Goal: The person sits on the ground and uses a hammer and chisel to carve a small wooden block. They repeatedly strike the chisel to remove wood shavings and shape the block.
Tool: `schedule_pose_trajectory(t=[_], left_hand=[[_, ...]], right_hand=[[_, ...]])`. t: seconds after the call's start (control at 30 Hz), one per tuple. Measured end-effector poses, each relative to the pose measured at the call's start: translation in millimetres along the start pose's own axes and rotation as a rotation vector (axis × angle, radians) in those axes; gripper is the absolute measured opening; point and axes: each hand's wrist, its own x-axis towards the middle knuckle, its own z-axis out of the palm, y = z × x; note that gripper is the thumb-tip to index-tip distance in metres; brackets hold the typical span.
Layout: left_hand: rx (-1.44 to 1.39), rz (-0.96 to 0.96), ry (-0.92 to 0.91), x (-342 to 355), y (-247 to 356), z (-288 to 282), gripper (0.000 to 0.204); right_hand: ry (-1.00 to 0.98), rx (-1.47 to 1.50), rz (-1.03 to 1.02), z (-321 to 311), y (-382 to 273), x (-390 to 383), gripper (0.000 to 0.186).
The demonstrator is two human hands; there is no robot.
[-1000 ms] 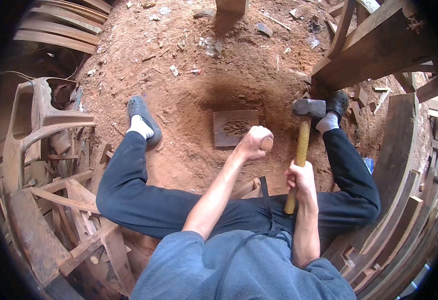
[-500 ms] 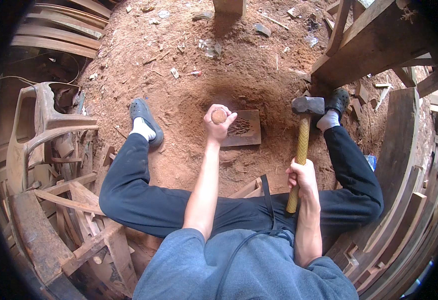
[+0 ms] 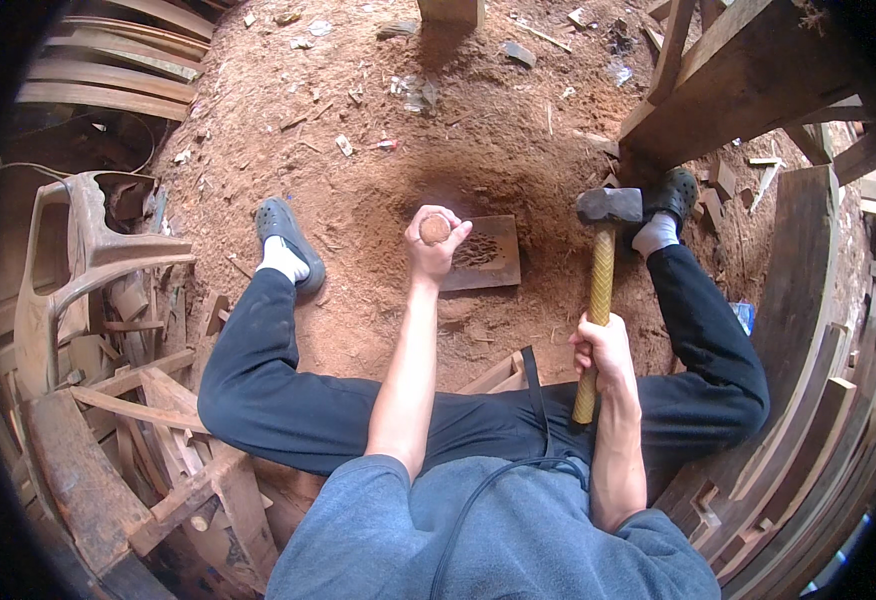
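My left hand (image 3: 428,255) is closed round an upright tool with a round wooden end (image 3: 435,229); its lower part is hidden, so I cannot tell its kind. This hand is over the left side of a flat wooden board (image 3: 503,275) with a net-like carved pattern, lying on the ground between my feet. My right hand (image 3: 606,350) grips a hammer (image 3: 603,270) low on its yellow, textured handle. The hammer's grey metal head (image 3: 610,206) is raised to the right of the board, near my right foot.
Reddish sawdust and wood scraps cover the ground (image 3: 358,200). A worn plastic chair (image 3: 83,250) and stacked wooden pieces (image 3: 88,480) stand on the left. Long planks (image 3: 788,300) line the right side, with a thick beam (image 3: 748,80) above them.
The view has shifted slightly. Both hands keep their grips in nearly the same places. Fewer dark chips seem to lie on the board, and its pattern shows more plainly.
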Motion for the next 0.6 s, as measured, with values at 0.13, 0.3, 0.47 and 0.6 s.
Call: schedule_pose_trajectory(t=[0.13, 0.3, 0.47, 0.6], left_hand=[[0.035, -0.027, -0.013, -1.8, -1.8, 1.4, 0.023], [0.071, 0.018, -0.102, 1.7, -2.2, 2.5, 0.024], [0.122, 0.026, -0.213, 7.3, -2.0, 9.6, 0.036], [0.287, 0.081, -0.250, 9.0, -0.2, 15.2, 0.036]], right_hand=[[-0.006, -0.005, 0.008, -3.3, 3.7, 3.3, 0.013], [-0.017, -0.079, -0.024, 0.5, 5.5, 4.3, 0.013], [-0.052, -0.259, -0.048, 16.4, -1.6, -8.5, 0.011], [-0.101, -0.478, -0.071, 33.6, -2.7, -15.0, 0.012]])
